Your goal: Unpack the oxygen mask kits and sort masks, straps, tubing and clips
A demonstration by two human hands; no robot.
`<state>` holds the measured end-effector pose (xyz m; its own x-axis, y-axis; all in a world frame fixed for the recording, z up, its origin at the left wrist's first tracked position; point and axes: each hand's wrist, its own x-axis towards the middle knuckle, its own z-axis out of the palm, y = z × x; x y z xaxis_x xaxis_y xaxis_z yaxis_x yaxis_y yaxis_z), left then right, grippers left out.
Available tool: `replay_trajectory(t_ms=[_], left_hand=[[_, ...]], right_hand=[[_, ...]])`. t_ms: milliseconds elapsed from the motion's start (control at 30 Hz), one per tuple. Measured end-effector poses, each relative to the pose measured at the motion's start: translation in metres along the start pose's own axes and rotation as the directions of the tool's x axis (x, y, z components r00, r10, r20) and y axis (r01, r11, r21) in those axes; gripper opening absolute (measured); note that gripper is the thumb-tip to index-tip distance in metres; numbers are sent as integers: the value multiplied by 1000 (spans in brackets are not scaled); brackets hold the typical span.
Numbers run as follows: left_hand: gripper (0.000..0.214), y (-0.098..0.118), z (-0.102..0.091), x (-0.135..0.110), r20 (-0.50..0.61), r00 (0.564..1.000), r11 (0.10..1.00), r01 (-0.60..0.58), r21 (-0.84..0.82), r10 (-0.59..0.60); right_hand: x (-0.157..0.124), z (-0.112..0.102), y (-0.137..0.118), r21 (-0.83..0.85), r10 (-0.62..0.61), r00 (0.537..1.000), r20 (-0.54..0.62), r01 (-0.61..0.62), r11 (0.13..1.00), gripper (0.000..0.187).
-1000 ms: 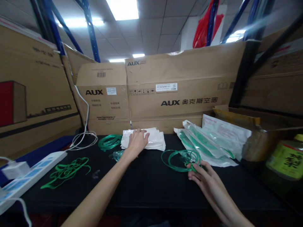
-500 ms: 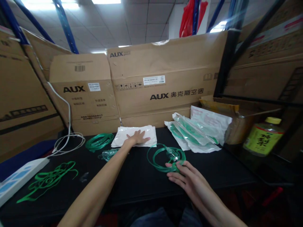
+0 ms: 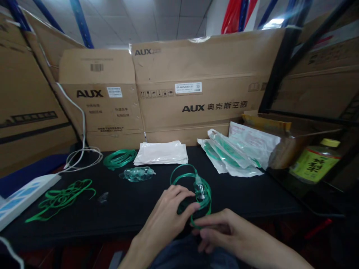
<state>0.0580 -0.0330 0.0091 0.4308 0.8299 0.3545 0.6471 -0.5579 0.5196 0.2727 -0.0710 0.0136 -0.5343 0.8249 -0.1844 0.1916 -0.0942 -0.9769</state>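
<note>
A coil of green tubing [image 3: 208, 204] with a clear plastic cup [image 3: 200, 189] on it is between my two hands, near the table's front edge. My left hand [image 3: 172, 209] is curled round the coil's left side, its thumb pressed on the loops. At the coil's lower edge my right hand [image 3: 220, 228] pinches a green loop between thumb and fingers. My fingers hide part of the coil. Behind it lies a flat white packet [image 3: 161, 153], with a clear greenish plastic piece [image 3: 137, 173] to the left of the hands.
Another green tubing coil [image 3: 119, 158] and tangled green straps [image 3: 63, 196] lie left, beside a white power strip [image 3: 36, 190]. Clear-fronted packets [image 3: 230, 157] with green contents sit back right, near an open carton [image 3: 286, 149] and a yellow-capped bottle [image 3: 315, 164]. Cardboard panels [image 3: 218, 86] wall the back.
My left hand has left the white packet and come down to the coil. The coil has been drawn closer to me, and my right hand has moved lower with it.
</note>
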Motion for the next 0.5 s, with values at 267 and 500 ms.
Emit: replay_trajectory(t_ms=[267,500], left_hand=[[24,-23,1,-17,42,997,998,-66,11,66],[25,-29,8,-19,-6,993,993,-117,23,117]], right_hand=[[15,-34,1,-459,-140,930,-340,-34,888,49],[33,-41,-14,-773,-416,752,-512,-192,604,32]])
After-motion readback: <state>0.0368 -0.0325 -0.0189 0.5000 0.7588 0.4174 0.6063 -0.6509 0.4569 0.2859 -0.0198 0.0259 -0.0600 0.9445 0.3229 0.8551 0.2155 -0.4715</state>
